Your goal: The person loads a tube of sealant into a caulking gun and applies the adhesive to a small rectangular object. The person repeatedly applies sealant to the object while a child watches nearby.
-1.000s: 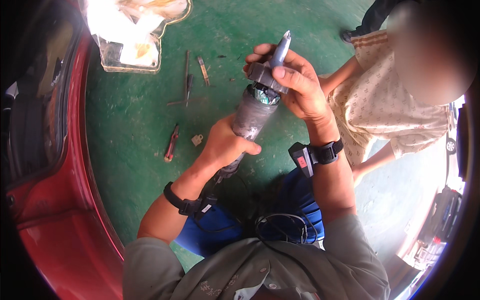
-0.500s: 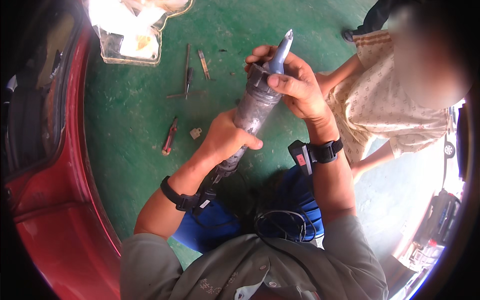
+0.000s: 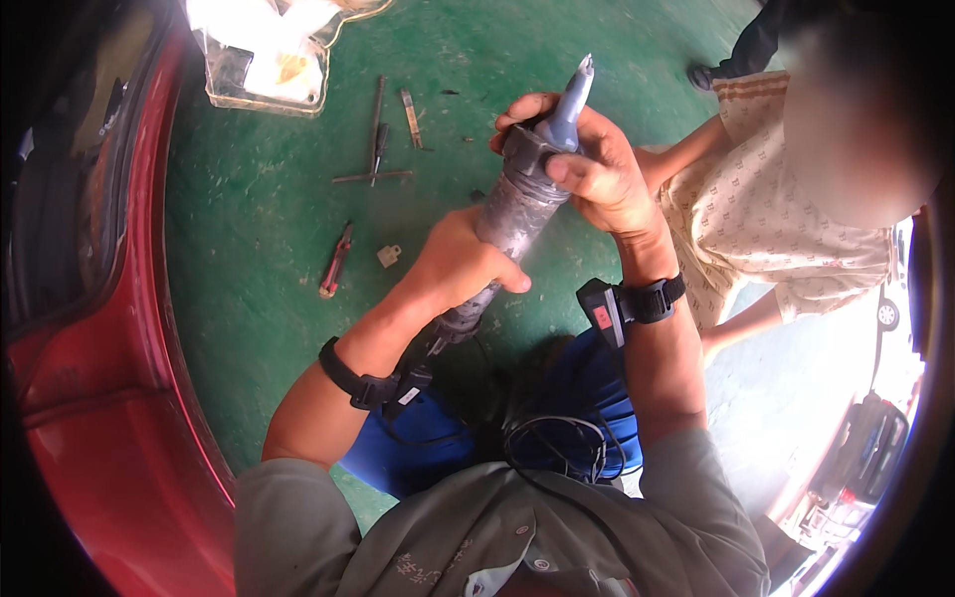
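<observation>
My hands hold a dark, smeared caulking gun (image 3: 512, 214), tilted with its front end up and to the right. A blue-grey cone nozzle (image 3: 569, 107) with a whitish tip sticks out of its front collar (image 3: 525, 151). My left hand (image 3: 460, 261) wraps round the barrel, thumb across it. At the collar, my right hand (image 3: 609, 174) is closed, with fingers behind it and the thumb on its near side, beside the nozzle base. The rear end of the gun hangs near my left wrist, partly hidden by the forearm.
On the green floor lie a T-handle wrench (image 3: 378, 104), a screwdriver (image 3: 382, 141), a narrow flat-bladed tool (image 3: 411, 117), red-handled pliers (image 3: 336, 264) and a small pale piece (image 3: 389, 256). A clear plastic case (image 3: 264, 98) stands beyond. A red car (image 3: 95, 448) borders the left; another person (image 3: 746, 189) is close right.
The view has shifted slightly. My right thumb has drawn back a little and bent at the collar. Both hands keep hold of the caulking gun, which has hardly moved.
</observation>
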A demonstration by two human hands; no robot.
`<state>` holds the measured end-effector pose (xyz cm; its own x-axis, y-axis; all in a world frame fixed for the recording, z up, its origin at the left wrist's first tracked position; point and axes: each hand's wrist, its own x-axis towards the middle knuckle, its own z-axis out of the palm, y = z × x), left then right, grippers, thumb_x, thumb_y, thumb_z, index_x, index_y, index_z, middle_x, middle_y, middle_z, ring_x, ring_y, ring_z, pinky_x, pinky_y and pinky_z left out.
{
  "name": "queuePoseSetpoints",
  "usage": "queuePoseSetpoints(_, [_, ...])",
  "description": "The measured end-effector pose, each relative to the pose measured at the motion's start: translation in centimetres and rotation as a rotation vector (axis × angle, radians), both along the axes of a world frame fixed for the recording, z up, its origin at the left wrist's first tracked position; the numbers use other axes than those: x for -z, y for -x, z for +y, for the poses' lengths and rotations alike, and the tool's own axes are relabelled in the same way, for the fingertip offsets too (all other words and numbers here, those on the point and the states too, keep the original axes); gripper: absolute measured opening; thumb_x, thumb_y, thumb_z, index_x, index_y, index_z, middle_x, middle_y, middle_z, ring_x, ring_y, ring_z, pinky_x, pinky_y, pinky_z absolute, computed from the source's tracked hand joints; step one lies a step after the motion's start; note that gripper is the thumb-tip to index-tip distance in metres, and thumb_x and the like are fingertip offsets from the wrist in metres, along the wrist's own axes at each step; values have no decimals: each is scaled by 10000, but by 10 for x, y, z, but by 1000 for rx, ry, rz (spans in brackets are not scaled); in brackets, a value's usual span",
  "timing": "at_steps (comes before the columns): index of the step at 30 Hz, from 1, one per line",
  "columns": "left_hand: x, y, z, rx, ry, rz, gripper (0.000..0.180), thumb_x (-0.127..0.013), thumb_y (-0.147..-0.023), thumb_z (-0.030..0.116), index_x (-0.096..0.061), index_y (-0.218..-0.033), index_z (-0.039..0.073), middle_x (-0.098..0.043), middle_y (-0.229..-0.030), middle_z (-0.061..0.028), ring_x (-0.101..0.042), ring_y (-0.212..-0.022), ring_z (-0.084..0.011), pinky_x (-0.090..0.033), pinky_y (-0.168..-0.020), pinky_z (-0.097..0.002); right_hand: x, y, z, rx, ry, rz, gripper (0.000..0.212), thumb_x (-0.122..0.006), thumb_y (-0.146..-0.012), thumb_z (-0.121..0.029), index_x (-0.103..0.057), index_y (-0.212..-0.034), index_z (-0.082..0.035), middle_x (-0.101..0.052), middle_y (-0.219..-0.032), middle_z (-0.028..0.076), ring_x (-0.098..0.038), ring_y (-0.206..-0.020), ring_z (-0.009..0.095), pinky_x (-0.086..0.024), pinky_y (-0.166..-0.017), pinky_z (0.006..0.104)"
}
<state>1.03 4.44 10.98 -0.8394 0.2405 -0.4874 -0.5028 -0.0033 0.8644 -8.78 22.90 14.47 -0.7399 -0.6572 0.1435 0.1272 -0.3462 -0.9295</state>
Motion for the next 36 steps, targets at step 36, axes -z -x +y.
queuePoseSetpoints(36, [3, 16, -3, -33, 29, 11, 393, -804, -580, -19, -666, -948, -28, -687, -855, -86, -671, -757, -204, -536, -713, -338, 5, -5, -10, 144, -96, 69, 666, -912, -770, -68, -595, -1350, 11, -670, -1254, 121, -661, -1187, 233, -544, -1036, 393])
